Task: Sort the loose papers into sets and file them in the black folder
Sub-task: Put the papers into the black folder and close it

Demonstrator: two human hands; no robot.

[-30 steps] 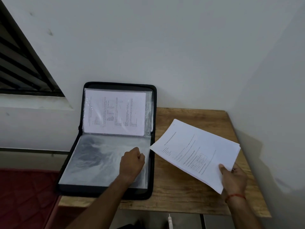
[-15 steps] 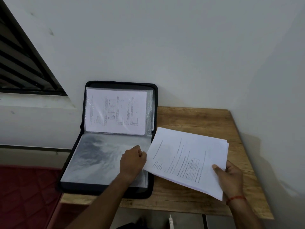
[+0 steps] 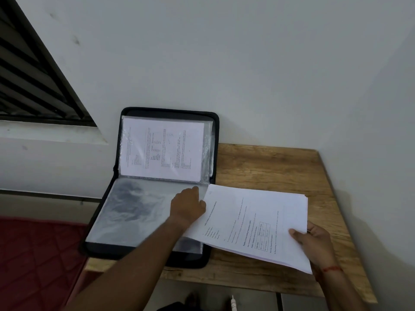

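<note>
— Pale wall (image 3: 247, 63) fills the top half of the head view. What sits below it?

— A wooden worktop (image 3: 280, 167) at centre right, pushed into the corner. A dark window grille (image 3: 33, 75) is at upper left and a red quilted surface (image 3: 33, 254) at lower left.

— And the black folder (image 3: 216, 140)?

— Centre of the frame, at the worktop's left end. It is open: the upper half leans against the wall and the lower half lies flat.

— Anything filed in it?

— The upper half shows a printed sheet (image 3: 161, 151) inside a plastic pocket. The lower half shows a clear sleeve (image 3: 134, 209) with nothing in it.

— Where is the left hand (image 3: 188, 206)?

— At the right edge of that sleeve, knuckles up, fingers clenched on the plastic edge.

— And the loose papers (image 3: 258, 221)?

— A stack of white printed sheets at centre right, held tilted above the worktop. Its left edge overlaps the folder's right rim and meets the left hand.

— Who carries it?

— The right hand (image 3: 314, 243), at lower right, grasping the stack's near corner with the thumb on top and the fingers beneath. A red thread (image 3: 332, 269) circles that wrist.

— Can you read the print?

— No, too small.
</note>
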